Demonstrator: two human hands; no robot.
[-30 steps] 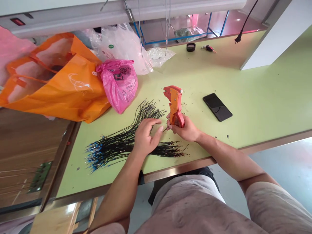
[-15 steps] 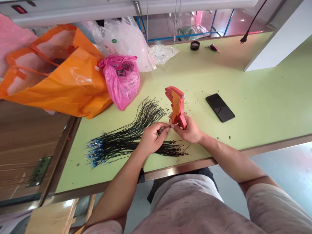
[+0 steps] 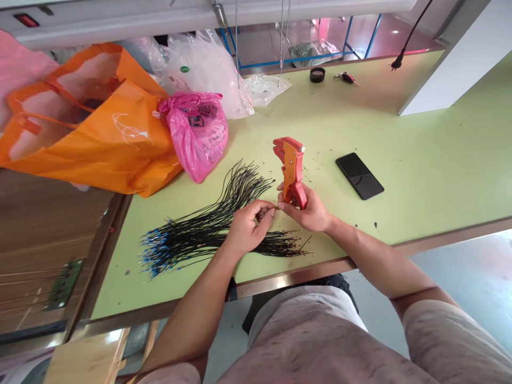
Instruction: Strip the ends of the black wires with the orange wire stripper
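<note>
My right hand [image 3: 306,209] is wrapped round the handles of a red and orange wire stripper [image 3: 293,168], its jaws tipped up and to the left. The thumb and a fingertip of that hand also meet the fingertips of my left hand [image 3: 253,224] at a thin dark wire end. My left hand pinches this wire; most of it is hidden by the fingers. Under and beside my left hand lies a spread bundle of black wires [image 3: 200,226] with blue ends at the left. Part of the bundle has reddish, bared-looking tips [image 3: 294,246] at the right.
A black phone [image 3: 360,176] lies to the right on the green table [image 3: 432,176]. An orange bag [image 3: 132,144], a pink plastic bag [image 3: 202,133] and clear bags [image 3: 208,69] stand at the back left. Behind are a black ring [image 3: 317,74] and keys [image 3: 347,78]. Small scraps dot the tabletop.
The wire stripper has tilted slightly more upright in my right hand. Both hands stay together at the wire end; the whole view has shifted a little.
</note>
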